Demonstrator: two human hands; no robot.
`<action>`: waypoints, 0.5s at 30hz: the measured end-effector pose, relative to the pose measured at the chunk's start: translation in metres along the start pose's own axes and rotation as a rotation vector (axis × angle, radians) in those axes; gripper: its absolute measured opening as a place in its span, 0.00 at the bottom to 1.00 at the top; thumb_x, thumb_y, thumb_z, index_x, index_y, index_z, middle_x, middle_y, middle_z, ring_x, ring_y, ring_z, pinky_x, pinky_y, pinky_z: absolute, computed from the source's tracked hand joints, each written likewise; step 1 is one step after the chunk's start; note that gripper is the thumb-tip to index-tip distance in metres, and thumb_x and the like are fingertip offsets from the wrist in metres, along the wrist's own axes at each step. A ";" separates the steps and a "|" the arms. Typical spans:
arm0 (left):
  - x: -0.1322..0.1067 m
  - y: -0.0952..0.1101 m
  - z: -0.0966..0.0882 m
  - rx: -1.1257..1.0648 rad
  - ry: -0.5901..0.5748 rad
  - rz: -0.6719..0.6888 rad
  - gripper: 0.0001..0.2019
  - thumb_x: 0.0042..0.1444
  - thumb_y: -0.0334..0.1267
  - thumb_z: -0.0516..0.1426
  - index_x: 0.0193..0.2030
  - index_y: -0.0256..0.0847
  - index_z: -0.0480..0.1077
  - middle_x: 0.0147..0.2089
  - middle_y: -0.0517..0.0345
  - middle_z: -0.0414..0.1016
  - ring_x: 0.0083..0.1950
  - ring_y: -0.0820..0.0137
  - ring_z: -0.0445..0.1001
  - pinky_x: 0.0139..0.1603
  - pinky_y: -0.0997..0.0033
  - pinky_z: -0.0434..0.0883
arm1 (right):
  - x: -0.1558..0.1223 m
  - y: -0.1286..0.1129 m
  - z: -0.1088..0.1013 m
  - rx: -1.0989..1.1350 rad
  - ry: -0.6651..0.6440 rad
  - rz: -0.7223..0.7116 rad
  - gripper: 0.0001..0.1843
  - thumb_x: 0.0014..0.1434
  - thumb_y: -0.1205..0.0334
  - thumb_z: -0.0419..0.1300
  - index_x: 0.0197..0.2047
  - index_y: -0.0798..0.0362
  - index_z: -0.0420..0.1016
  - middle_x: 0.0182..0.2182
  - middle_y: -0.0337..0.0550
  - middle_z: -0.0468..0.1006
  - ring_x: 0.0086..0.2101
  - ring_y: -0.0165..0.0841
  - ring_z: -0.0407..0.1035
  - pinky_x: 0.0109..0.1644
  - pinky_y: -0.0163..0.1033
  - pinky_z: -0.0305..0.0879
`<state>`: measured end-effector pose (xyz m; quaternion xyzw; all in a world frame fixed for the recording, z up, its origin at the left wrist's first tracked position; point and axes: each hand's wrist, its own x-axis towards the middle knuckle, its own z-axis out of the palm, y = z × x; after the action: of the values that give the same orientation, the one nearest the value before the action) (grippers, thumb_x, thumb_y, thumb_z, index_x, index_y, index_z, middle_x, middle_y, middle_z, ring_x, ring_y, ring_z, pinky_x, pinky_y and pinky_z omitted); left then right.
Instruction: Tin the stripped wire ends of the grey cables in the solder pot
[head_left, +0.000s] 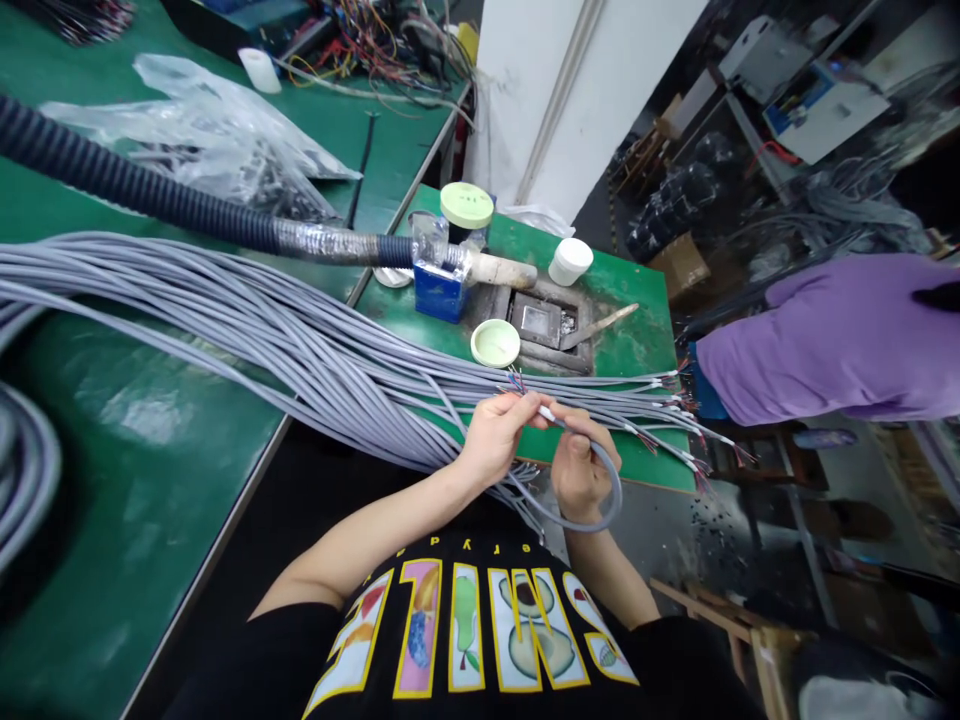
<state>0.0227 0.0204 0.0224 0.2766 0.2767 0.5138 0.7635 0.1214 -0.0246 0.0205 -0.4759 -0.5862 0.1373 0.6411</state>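
Observation:
A grey cable [611, 480] loops down from my right hand [581, 465], whose fingers are closed round it. My left hand [495, 432] pinches the same cable close to its end. Thin coloured wires [516, 380] fan out beyond my left fingertips, near a white band on the sheath. Just behind my hands, a thick bundle of grey cables [315, 350] lies across the green bench. Stripped ends of the bundle [675, 400] hang over its right side. Parts of the held cable are hidden by my fingers.
A solder pot [536, 320] sits in the bench with a flat stick [600, 326] across it. Around it are a pale green lid [495, 343], a white jar [570, 261] and a blue box [439, 290] under a black hose [187, 205]. A person in purple [832, 330] is at right.

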 end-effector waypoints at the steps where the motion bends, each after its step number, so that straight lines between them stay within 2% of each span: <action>1: -0.002 0.000 0.000 0.022 0.001 0.006 0.19 0.43 0.53 0.65 0.17 0.38 0.73 0.28 0.55 0.78 0.33 0.70 0.74 0.40 0.69 0.70 | -0.002 0.002 0.000 0.008 0.009 0.016 0.10 0.62 0.56 0.50 0.43 0.42 0.72 0.37 0.44 0.79 0.41 0.43 0.75 0.46 0.56 0.72; 8: -0.008 -0.001 0.000 0.151 -0.023 0.102 0.17 0.49 0.50 0.63 0.19 0.38 0.75 0.28 0.55 0.78 0.33 0.70 0.74 0.40 0.70 0.70 | -0.016 0.013 -0.004 0.151 0.057 0.078 0.10 0.61 0.56 0.51 0.42 0.44 0.72 0.38 0.44 0.79 0.41 0.41 0.75 0.44 0.53 0.73; 15: -0.012 0.002 0.000 0.357 -0.044 0.213 0.19 0.52 0.50 0.60 0.18 0.39 0.74 0.23 0.56 0.76 0.28 0.70 0.73 0.36 0.68 0.71 | -0.024 0.017 -0.005 0.145 0.072 0.130 0.10 0.61 0.54 0.50 0.41 0.44 0.71 0.38 0.45 0.79 0.40 0.42 0.76 0.37 0.50 0.74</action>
<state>0.0172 0.0100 0.0252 0.4461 0.3159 0.5284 0.6496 0.1261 -0.0360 -0.0073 -0.4699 -0.5193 0.2036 0.6841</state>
